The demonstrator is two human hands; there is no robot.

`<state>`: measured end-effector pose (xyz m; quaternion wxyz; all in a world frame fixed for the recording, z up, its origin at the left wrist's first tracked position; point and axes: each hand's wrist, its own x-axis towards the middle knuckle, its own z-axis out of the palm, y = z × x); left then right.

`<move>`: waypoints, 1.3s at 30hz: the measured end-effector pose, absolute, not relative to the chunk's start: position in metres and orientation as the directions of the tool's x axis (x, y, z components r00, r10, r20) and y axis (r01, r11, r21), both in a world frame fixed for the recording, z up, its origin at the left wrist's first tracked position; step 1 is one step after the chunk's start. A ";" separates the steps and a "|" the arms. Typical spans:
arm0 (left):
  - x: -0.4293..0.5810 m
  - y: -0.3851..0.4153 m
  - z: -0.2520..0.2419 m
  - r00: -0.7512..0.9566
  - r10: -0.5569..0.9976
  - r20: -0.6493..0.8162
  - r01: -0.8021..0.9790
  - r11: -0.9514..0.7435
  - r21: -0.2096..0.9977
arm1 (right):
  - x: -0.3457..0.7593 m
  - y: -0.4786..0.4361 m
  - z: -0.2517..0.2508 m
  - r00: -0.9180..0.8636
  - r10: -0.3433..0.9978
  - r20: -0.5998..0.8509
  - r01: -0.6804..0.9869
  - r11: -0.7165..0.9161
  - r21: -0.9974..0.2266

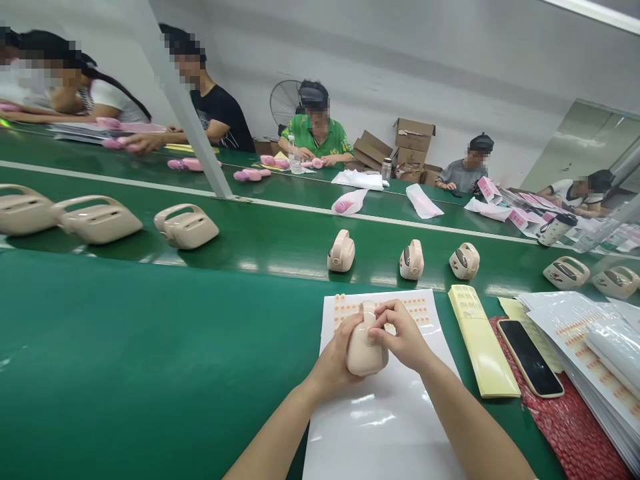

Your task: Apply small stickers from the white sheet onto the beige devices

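Observation:
A small beige plastic device with a carrying handle [364, 357] is held above a white sheet, its smooth rounded side toward me. My left hand [336, 353] wraps around its left side and underside. At the upper right of the body, beside the handle, my right hand [404, 333] has thumb and fingertips pinched together and touching the surface. Whatever may be between those fingertips is too small to make out. Beneath both hands lies the white sheet [345, 437], with rows of small orange stickers [417, 311] along its far end.
Similar beige devices [187, 227] stand in a row on the green conveyor belt [270, 233]. Right of me lie yellow sticker strips [483, 353], a phone [533, 360], red bubble wrap [575, 427] and stacked sheets [595, 360]. Several co-workers sit across the line, with pink items [251, 175] before them.

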<state>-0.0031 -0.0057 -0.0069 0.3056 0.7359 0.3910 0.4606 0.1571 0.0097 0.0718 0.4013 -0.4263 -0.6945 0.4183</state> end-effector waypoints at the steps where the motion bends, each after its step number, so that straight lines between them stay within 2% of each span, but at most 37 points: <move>1: -0.003 -0.006 -0.005 0.264 0.862 0.432 0.280 -0.497 0.821 | 0.157 0.009 0.072 -0.319 0.926 0.200 0.267 0.290 -0.919; 8: -0.001 -0.009 0.007 0.197 0.904 0.380 0.153 -0.411 0.899 | 0.158 0.006 0.076 -0.357 0.897 0.260 0.371 0.392 -0.842; 13: -0.001 -0.008 0.007 0.213 0.891 0.400 0.196 -0.440 0.877 | 0.162 0.004 0.076 -0.433 0.839 0.330 0.435 0.516 -0.738; 21: -0.001 -0.008 0.007 0.183 0.920 0.348 0.223 -0.383 0.896 | 0.171 -0.002 0.081 -0.550 0.776 0.310 0.463 0.592 -0.659; 24: -0.001 -0.008 0.007 0.210 0.896 0.390 0.219 -0.432 0.875 | 0.171 0.002 0.078 -0.518 0.817 0.253 0.452 0.513 -0.730; 28: -0.001 -0.008 0.004 0.232 0.880 0.415 0.201 -0.461 0.864 | 0.165 0.014 0.066 -0.472 0.878 0.081 0.325 0.259 -0.910; 32: 0.002 -0.012 0.007 0.234 0.886 0.401 0.159 -0.442 0.883 | 0.159 0.025 0.052 -0.386 0.919 0.079 0.256 0.189 -0.948; 36: -0.005 -0.017 0.010 0.297 0.923 0.247 0.041 -0.270 0.962 | 0.169 0.036 0.050 -0.409 0.909 0.081 0.307 0.220 -0.926; 39: -0.017 -0.014 0.002 0.426 0.885 0.188 -0.245 -0.087 0.966 | 0.185 0.039 0.057 -0.548 0.830 -0.101 0.384 0.142 -0.912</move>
